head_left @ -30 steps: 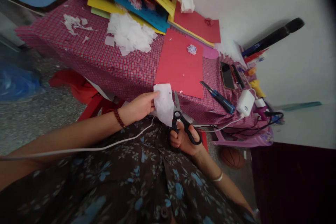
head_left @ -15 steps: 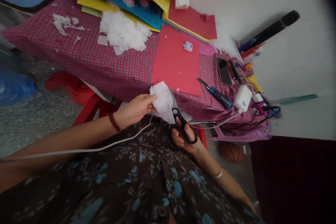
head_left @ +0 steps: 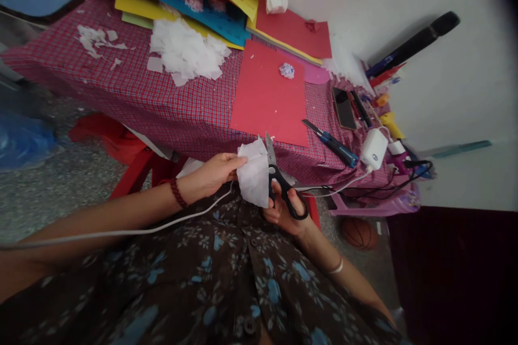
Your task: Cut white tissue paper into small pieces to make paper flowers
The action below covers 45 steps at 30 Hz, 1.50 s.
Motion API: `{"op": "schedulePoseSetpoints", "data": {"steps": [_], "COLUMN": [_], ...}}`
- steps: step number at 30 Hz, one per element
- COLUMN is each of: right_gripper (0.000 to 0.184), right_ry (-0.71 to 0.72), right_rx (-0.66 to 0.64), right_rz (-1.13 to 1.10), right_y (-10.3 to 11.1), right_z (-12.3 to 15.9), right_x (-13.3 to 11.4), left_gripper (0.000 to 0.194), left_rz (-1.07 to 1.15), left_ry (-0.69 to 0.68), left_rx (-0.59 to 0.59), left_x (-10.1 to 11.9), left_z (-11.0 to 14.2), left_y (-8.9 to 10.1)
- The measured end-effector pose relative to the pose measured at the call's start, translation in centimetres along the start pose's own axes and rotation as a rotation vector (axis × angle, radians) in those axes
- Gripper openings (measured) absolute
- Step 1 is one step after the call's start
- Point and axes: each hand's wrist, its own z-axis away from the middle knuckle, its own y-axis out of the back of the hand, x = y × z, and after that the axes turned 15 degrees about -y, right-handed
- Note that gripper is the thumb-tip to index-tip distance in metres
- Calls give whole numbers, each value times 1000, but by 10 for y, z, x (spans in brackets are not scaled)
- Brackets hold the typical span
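My left hand [head_left: 218, 171] pinches a piece of white tissue paper [head_left: 253, 173] between thumb and fingers, just off the table's front edge. Black-handled scissors [head_left: 283, 183] are in my right hand [head_left: 289, 214], whose fingers pass through the handle loops. Their metal blades point away from me along the right side of the paper, with one blade partly hidden behind it. Beyond them a sheet of red card [head_left: 269, 97] lies on the checked cloth, with a small purple-and-white paper ball [head_left: 287, 70] on it.
A heap of cut white paper [head_left: 186, 54] lies left of the red card. To the right are a blue utility knife [head_left: 332, 143], a phone [head_left: 345, 108] and a white adapter [head_left: 374, 149]. A white cable [head_left: 133, 232] crosses over my left forearm. Coloured folders [head_left: 186, 5] are stacked behind.
The paper has shifted slightly right and turned in my left hand, now showing broader and flatter. The scissors have tilted, and their blades now stand apart beside the paper's right edge.
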Motion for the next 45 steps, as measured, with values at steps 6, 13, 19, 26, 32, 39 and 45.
{"op": "schedulePoseSetpoints", "data": {"steps": [6,13,19,26,32,39,45], "right_gripper": [54,60,54,52,49,29,28], "right_ry": [108,409,668,722,727,995,953], "right_rx": [71,428,1167,1258,1254,886,584], "right_rz": [141,697,1612,1762,1837,1705,1717], "right_y": [-3,3,27,37,34,-26,-53], "right_z": [1,35,33,-8,-8,-17,-58], "right_x": [2,-67,-159,-191,-196,-164,-144], "left_gripper": [13,21,7,11,27,27,26], "left_rz": [-3,-238,-811,-982,-1545,-2052,-2281], "left_ry": [-74,-224,-87,-36,-411,-789,-715], "left_rx": [-14,-190,-506,-663,-749,-821,-847], "left_x": [13,80,146,151,168,166,137], "left_z": [4,-9,-71,-147,-143,-65,-40], "left_y": [-5,-16,-33,-40,-42,-19,-3]}}
